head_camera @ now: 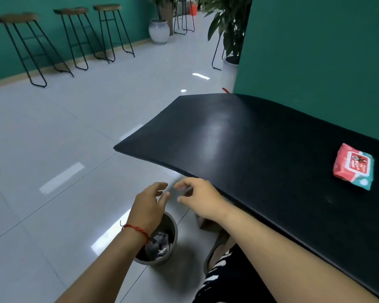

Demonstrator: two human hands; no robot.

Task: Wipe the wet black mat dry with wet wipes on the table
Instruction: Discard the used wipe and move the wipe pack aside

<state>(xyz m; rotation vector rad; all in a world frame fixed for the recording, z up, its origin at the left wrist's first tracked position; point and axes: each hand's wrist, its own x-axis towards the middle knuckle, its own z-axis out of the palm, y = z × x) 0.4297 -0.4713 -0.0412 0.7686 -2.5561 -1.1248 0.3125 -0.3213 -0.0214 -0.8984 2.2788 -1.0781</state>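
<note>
The black mat (249, 145) covers the table on the right and shows a faint sheen near its middle. A red and green pack of wet wipes (353, 166) lies on the mat's right side. Both hands hover off the table's near left edge, above a small bin (171, 226) on the floor. My left hand (148, 204) has relaxed, spread fingers and holds nothing. My right hand (200, 196) sits just beside it, fingers loosely bent, with nothing in it. Crumpled grey wipes (159, 244) lie inside the bin.
Glossy pale floor tiles (64, 138) stretch to the left. Three bar stools (72, 36) stand along the green wall at the back. A potted plant in a white vase (159, 30) and a leafy plant (230, 25) stand farther back.
</note>
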